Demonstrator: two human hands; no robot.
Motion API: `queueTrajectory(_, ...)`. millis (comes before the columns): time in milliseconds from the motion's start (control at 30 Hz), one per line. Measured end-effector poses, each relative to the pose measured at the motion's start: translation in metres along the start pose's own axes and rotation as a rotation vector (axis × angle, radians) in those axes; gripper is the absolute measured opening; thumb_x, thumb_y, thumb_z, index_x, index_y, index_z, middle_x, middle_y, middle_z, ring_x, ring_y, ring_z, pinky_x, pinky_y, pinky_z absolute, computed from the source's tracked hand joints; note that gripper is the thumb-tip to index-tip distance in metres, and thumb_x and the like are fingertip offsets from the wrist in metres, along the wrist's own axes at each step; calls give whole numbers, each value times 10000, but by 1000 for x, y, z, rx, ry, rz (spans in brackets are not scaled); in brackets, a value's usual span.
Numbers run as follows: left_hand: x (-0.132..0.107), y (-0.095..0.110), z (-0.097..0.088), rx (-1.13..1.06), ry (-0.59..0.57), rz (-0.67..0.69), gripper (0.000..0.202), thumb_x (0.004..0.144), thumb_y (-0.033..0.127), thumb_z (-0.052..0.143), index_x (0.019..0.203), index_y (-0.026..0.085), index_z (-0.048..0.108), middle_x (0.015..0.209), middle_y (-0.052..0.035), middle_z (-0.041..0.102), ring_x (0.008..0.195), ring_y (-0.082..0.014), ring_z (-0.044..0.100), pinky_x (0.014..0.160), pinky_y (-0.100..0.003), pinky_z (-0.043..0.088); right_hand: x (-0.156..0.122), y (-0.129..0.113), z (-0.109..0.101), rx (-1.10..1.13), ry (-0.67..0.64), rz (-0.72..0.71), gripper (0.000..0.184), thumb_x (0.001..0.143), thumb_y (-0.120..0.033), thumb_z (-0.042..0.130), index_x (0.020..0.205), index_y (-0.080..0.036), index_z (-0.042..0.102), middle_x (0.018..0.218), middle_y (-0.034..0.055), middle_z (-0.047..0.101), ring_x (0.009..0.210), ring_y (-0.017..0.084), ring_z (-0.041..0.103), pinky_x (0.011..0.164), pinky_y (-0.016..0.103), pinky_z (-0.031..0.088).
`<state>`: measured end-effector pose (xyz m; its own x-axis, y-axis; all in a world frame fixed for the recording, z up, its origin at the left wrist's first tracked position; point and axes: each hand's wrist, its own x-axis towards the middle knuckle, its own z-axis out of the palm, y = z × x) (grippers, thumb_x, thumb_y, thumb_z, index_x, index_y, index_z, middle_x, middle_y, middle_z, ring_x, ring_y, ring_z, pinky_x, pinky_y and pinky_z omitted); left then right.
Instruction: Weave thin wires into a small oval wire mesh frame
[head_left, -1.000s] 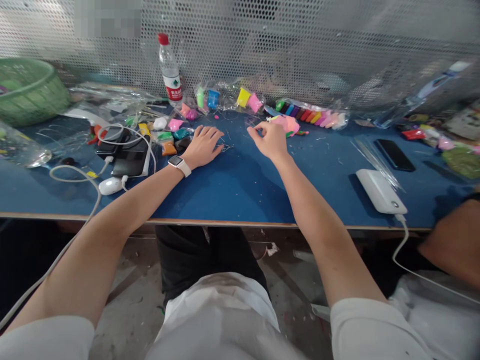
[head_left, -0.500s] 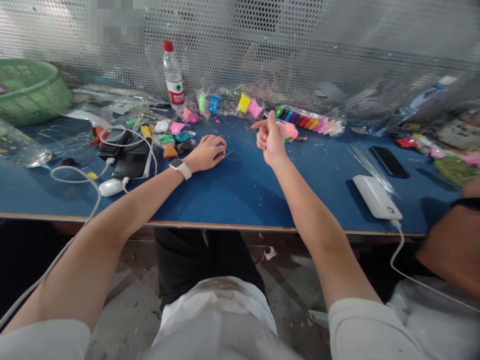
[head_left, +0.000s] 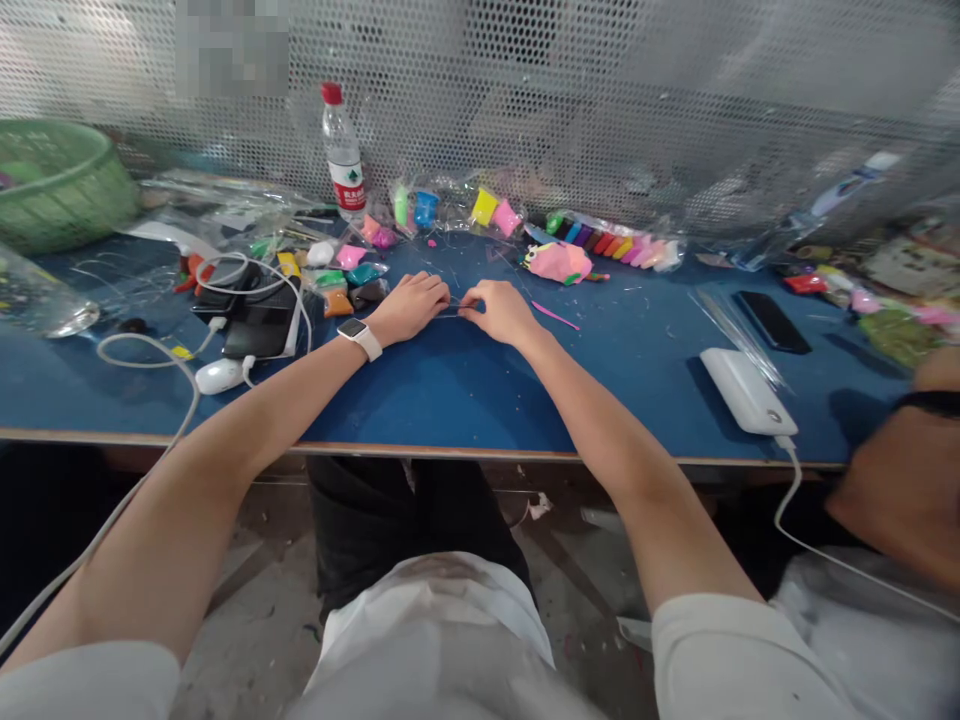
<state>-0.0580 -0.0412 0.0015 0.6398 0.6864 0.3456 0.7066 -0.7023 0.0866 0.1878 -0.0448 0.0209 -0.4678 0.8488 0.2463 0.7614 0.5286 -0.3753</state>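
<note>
Both hands meet over the middle of the blue table. My left hand [head_left: 412, 305], wearing a watch on the wrist, has its fingers curled down on a thin clear piece [head_left: 452, 312] that looks like plastic film. From the other side my right hand [head_left: 499, 308] pinches the same piece between thumb and fingers. The fingers partly hide it. Right of the right hand lies a thin pink clay strip [head_left: 555, 315]. Behind that rests a pink clay figure [head_left: 559, 262] with green and red bits. Bagged clay packs, one orange [head_left: 337, 302] and one black [head_left: 367, 293], sit beside the left hand.
A water bottle [head_left: 345, 165] stands near the perforated metal panel [head_left: 600, 100]. Colored clay sticks [head_left: 619, 245] lie behind the figure. Power banks, one black [head_left: 259, 322] and one white [head_left: 746, 390], have cables. A phone [head_left: 774, 322] and a green basket [head_left: 67, 190] flank the work area. Another person's arm [head_left: 900, 490] is at right.
My right hand has come down and left from above the pink figure to the left hand, and now pinches the clear piece. The figure and pink strip are uncovered. The left hand stays put.
</note>
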Motion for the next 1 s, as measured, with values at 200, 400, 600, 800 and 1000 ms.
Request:
queueTrajectory(200, 0, -1, -4, -27, -14, -32, 262, 1197, 295, 476, 1183, 174, 709, 1218, -175, 748, 1133, -346, 647, 990, -490, 511, 0, 0, -4, 54, 10, -90, 189, 1090, -266, 745, 1132, -253, 929, 1126, 73, 891, 1079, 310, 812, 1004, 432, 582)
queueTrajectory(400, -2, 0, -2, -47, 25, -110, 314, 1155, 327, 583, 1403, 155, 666, 1358, -201, 721, 1277, -387, 678, 1116, -559, 552, 3, 8, -8, 68, 133, -13, 195, 1055, -214, 721, 1073, -218, 916, 1125, 94, 902, 1080, 321, 830, 1038, 460, 618)
queueTrajectory(600, -4, -8, 7, -75, 186, -201, 683, 1091, 279, 641, 1709, 117, 401, 1671, -300, 521, 1515, -420, 606, 1257, -579, 536, 5, 48, -19, 67, 344, 212, 193, 1030, -234, 707, 1118, -198, 876, 1130, 139, 889, 1095, 350, 827, 1076, 534, 644)
queueTrajectory(800, -3, -6, 2, -23, 256, -228, 689, 1096, 285, 601, 1731, 111, 398, 1686, -306, 530, 1588, -453, 553, 1300, -652, 492, 1, 53, -29, -42, 371, 290, 272, 953, -292, 800, 1191, -181, 874, 1176, 158, 852, 1096, 346, 791, 1034, 521, 640)
queueTrajectory(1000, -2, 12, -8, 110, 331, -104, 666, 1129, 278, 536, 1775, 148, 440, 1780, -264, 492, 1706, -464, 425, 1428, -753, 257, 2, 16, -25, -27, 198, 93, 366, 1074, -201, 548, 1054, -225, 913, 1155, 106, 882, 1114, 342, 808, 1076, 519, 624)
